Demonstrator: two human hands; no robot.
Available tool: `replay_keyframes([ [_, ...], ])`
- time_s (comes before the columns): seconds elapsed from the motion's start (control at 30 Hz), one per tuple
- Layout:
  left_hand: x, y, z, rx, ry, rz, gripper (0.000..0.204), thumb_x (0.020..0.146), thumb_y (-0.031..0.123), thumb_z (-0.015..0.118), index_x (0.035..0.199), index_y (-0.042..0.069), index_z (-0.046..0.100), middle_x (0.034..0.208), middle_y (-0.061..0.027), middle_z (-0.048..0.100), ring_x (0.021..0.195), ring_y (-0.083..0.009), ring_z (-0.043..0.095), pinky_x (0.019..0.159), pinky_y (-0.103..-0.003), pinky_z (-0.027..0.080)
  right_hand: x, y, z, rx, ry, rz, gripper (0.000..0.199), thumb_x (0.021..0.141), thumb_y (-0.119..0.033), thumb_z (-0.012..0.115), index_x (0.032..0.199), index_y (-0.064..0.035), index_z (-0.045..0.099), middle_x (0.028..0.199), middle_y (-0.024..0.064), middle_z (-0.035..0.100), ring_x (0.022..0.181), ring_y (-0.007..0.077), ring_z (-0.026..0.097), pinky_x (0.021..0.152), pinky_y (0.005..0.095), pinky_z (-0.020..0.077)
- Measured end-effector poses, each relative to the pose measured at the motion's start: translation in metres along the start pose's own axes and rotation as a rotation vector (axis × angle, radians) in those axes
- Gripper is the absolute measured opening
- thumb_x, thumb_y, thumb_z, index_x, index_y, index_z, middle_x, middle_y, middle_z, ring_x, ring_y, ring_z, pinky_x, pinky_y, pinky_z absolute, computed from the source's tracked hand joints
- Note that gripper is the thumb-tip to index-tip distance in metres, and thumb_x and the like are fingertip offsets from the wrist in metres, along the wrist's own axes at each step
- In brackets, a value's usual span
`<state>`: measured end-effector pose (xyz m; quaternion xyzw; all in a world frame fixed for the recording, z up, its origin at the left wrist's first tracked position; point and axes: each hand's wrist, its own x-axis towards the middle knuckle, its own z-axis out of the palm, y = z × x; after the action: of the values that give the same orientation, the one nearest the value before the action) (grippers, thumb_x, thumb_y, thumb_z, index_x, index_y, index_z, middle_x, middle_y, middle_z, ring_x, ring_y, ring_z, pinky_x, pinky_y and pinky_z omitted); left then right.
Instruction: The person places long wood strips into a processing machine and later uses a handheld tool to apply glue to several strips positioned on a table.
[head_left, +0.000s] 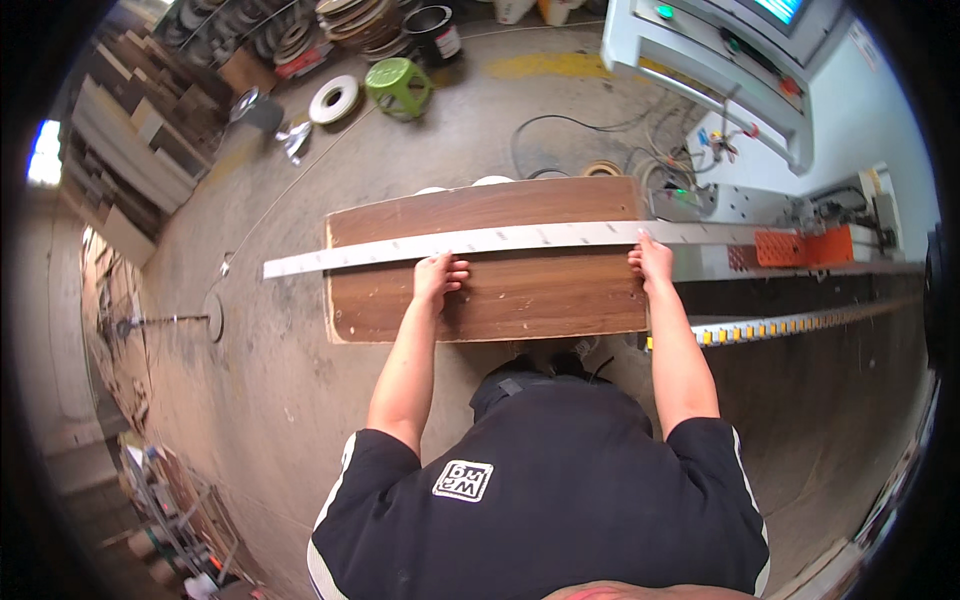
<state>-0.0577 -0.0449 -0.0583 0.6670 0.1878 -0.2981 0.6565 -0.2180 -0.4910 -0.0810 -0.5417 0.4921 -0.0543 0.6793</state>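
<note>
Head view: my right hand (652, 262) pinches the white strip (540, 236), running left-right; my left hand (434, 279) curls at its near edge, grip unclear.

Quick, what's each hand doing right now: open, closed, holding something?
Left hand: partly curled at the white strip; grip can't be told.
Right hand: partly curled at the strip; grip unclear.

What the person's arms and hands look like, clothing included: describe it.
The left hand and right hand show no gloves; the forearms are bare, with no watch visible. The short sleeves are black, with white stripes along the outer edges.
</note>
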Motion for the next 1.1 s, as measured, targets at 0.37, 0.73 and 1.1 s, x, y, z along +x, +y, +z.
replay_keyframes([
  [0.37, 0.001, -0.004, 0.001, 0.005, -0.031, 0.024, 0.027, 0.108, 0.029, 0.058, 0.104, 0.004, 0.068, 0.093, -0.0104, 0.078, 0.067, -0.014, 0.073, 0.051, -0.025, 0.054, -0.015, 0.001, 0.03, -0.035, 0.006, 0.02, 0.046, 0.101, -0.048, 0.067, 0.093, -0.0033, 0.062, 0.07, 0.0047, 0.065, 0.052, 0.0113, 0.057, 0.044, 0.0251, 0.0415],
  [0.73, -0.006, -0.004, 0.001, 0.019, -0.068, 0.035, 0.024, 0.107, 0.027, 0.059, 0.105, 0.004, 0.068, 0.095, -0.0082, 0.076, 0.073, -0.0128, 0.073, 0.058, -0.026, 0.054, -0.016, 0.004, 0.032, -0.046, 0.026, -0.014, 0.043, 0.103, -0.046, 0.065, 0.086, -0.007, 0.058, 0.067, 0.0016, 0.06, 0.048, 0.0091, 0.05, 0.042, 0.0251, 0.0324],
  [1.1, -0.022, -0.023, 0.0, -0.12, 0.002, 0.344, 0.023, 0.104, 0.014, 0.063, 0.123, 0.001, 0.062, 0.105, -0.0093, 0.073, 0.088, -0.0128, 0.072, 0.067, -0.026, 0.057, -0.003, 0.012, 0.022, -0.094, 0.037, -0.051, 0.05, 0.1, -0.051, 0.068, 0.088, -0.0025, 0.062, 0.071, 0.0067, 0.066, 0.051, 0.0126, 0.057, 0.045, 0.0275, 0.0427],
])
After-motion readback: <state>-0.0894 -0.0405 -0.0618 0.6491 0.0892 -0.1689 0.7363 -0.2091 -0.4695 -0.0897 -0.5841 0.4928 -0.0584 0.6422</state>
